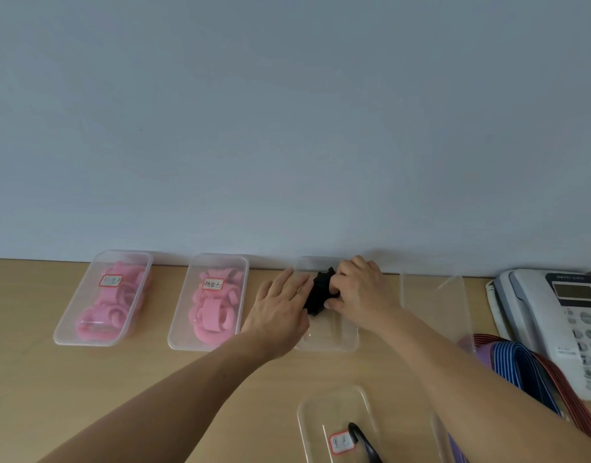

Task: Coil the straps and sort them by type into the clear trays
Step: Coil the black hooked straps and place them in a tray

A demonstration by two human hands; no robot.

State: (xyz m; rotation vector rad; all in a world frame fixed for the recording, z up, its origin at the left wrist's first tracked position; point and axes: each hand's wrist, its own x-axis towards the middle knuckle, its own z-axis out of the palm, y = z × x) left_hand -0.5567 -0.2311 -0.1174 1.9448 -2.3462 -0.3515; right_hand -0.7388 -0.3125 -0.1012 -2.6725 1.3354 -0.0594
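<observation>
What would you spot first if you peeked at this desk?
Probably the two hands in the middle: the right hand pinches a black strap bundle over a clear tray by the wall, with the left hand flat beside it. Next come the pink coiled straps filling two labelled trays on the left, and the white desk phone far right.

A white desk telephone [561, 329], with a grey display and number keys, sits on the light wooden table [153, 379]. A white pad [490, 295] shows under the telephone's left edge. Behind the telephone rises a plain pale-blue wall [287, 111].
</observation>
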